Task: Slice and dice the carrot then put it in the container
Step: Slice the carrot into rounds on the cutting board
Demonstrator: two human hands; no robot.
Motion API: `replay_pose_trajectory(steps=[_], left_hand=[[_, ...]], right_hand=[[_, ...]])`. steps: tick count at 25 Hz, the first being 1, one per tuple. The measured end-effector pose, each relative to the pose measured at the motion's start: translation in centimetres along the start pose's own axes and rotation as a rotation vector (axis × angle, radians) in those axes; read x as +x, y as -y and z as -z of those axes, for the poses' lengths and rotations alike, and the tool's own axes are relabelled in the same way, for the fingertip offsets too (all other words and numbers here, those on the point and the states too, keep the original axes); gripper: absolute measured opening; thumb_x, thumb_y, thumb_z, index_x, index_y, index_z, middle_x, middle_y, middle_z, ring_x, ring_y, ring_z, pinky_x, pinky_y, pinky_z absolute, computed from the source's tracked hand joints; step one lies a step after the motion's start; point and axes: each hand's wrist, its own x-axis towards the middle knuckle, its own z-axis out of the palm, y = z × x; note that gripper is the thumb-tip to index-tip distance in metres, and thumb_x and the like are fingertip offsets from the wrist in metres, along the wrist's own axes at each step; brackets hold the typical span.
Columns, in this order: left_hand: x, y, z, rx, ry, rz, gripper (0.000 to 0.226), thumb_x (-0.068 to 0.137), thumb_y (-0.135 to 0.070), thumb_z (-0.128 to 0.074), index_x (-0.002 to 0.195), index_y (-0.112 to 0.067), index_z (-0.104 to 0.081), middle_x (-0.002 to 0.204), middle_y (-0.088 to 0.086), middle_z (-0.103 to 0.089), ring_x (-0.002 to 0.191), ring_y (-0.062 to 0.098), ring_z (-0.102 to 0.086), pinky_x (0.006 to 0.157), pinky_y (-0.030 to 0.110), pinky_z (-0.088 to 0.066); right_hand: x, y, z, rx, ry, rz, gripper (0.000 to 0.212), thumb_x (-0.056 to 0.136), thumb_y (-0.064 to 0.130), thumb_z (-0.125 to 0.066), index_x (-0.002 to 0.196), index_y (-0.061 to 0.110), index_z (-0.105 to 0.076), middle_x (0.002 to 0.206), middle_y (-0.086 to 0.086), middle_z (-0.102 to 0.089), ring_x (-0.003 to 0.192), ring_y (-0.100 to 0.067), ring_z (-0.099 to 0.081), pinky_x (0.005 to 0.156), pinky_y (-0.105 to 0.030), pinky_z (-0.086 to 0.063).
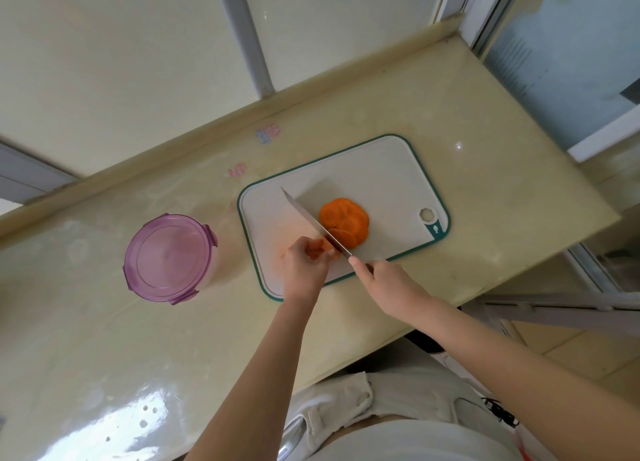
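A white cutting board [388, 169] with a green rim lies on the counter. A pile of orange carrot slices [344, 221] sits in its middle. My left hand [304, 266] pinches a small remaining carrot piece [323, 252] at the board's near left. My right hand [388, 284] grips the knife [311, 223] by its handle, index finger along the spine. The blade runs between the carrot piece and the slice pile. The round container [169, 258] with a purple clip lid stands left of the board, lid on.
The beige counter [485, 190] ends at a raised back edge below the window panes [121, 62]. Its right end drops off beside a window frame. Small pink and blue stickers [266, 133] sit behind the board. My white clothing shows at the bottom.
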Motion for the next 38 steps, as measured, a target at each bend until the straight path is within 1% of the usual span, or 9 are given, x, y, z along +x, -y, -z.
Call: replay_pose_trajectory(steps=[4,7,10,13,15,19,25,31,38], left_hand=[[-0.2,0.2,0.0,-0.038,-0.005,-0.007,0.012,0.078,-0.011,-0.073,0.083,-0.015,-0.062,0.075,-0.011,-0.061,0.072,0.000,-0.056,0.063,-0.001,-0.040],[-0.1,0.2,0.0,-0.092,-0.012,0.006,0.012,0.078,-0.009,-0.072,0.084,-0.014,-0.063,0.076,-0.010,-0.061,0.074,0.003,-0.057,0.063,0.000,-0.041],[0.1,0.2,-0.3,-0.125,-0.034,-0.001,0.013,0.078,-0.008,-0.072,0.085,-0.013,-0.062,0.080,-0.006,-0.062,0.076,0.008,-0.059,0.066,0.004,-0.044],[0.1,0.3,-0.7,-0.159,-0.036,-0.022,0.015,0.077,-0.008,-0.073,0.085,-0.015,-0.062,0.081,-0.004,-0.064,0.080,0.013,-0.061,0.073,0.012,-0.047],[-0.1,0.8,-0.7,-0.188,-0.028,-0.052,0.013,0.079,-0.008,-0.071,0.087,-0.014,-0.063,0.083,-0.005,-0.065,0.082,0.012,-0.062,0.076,0.015,-0.049],[-0.4,1.5,-0.7,-0.263,-0.015,-0.096,0.010,0.085,-0.010,-0.066,0.094,-0.007,-0.066,0.090,0.002,-0.067,0.087,0.012,-0.062,0.079,0.013,-0.049],[-0.5,1.0,-1.2,-0.271,-0.046,-0.059,0.011,0.083,-0.009,-0.067,0.094,-0.009,-0.065,0.088,0.000,-0.067,0.085,0.012,-0.062,0.074,0.007,-0.046],[-0.3,1.1,-1.3,-0.258,-0.050,-0.038,0.010,0.083,-0.012,-0.068,0.092,-0.009,-0.066,0.087,0.002,-0.067,0.085,0.013,-0.062,0.073,0.007,-0.047],[-0.4,0.8,-1.2,-0.236,-0.050,-0.062,0.009,0.082,-0.007,-0.067,0.091,-0.005,-0.066,0.083,0.000,-0.066,0.081,0.012,-0.061,0.071,0.005,-0.045]], right_hand=[[0.6,-0.4,0.9,0.058,0.008,-0.014,0.056,0.100,0.050,-0.026,0.061,0.013,-0.040,0.056,-0.002,-0.042,0.052,-0.015,-0.042,0.057,-0.029,-0.036],[1.0,-0.4,2.1,0.145,0.035,-0.044,0.057,0.099,0.055,-0.024,0.064,0.012,-0.036,0.052,0.000,-0.032,0.040,-0.011,-0.031,0.048,-0.025,-0.031],[1.1,-0.3,2.8,0.212,0.015,-0.077,0.056,0.098,0.058,-0.024,0.065,0.013,-0.035,0.050,0.001,-0.031,0.035,-0.009,-0.028,0.039,-0.022,-0.028],[0.8,-0.2,2.8,0.191,0.000,-0.063,0.057,0.098,0.057,-0.024,0.065,0.013,-0.037,0.051,0.000,-0.034,0.034,-0.007,-0.030,0.042,-0.022,-0.030],[0.4,0.1,2.7,0.181,-0.016,-0.044,0.058,0.098,0.056,-0.025,0.065,0.011,-0.039,0.052,-0.001,-0.037,0.036,-0.007,-0.033,0.046,-0.023,-0.031],[-0.7,0.5,2.6,0.198,-0.045,-0.027,0.059,0.098,0.054,-0.026,0.063,0.009,-0.039,0.052,-0.003,-0.039,0.044,-0.013,-0.037,0.051,-0.027,-0.032],[-1.8,0.3,2.2,0.187,-0.039,-0.040,0.058,0.097,0.057,-0.027,0.062,0.011,-0.038,0.054,-0.004,-0.041,0.048,-0.015,-0.040,0.057,-0.032,-0.037],[-2.7,0.0,2.1,0.231,-0.036,-0.080,0.058,0.097,0.056,-0.029,0.057,0.014,-0.037,0.050,0.002,-0.041,0.043,-0.010,-0.039,0.054,-0.029,-0.035],[-3.0,0.1,2.0,0.211,-0.045,-0.076,0.059,0.097,0.055,-0.028,0.057,0.013,-0.037,0.052,0.000,-0.041,0.047,-0.012,-0.039,0.057,-0.030,-0.035]])
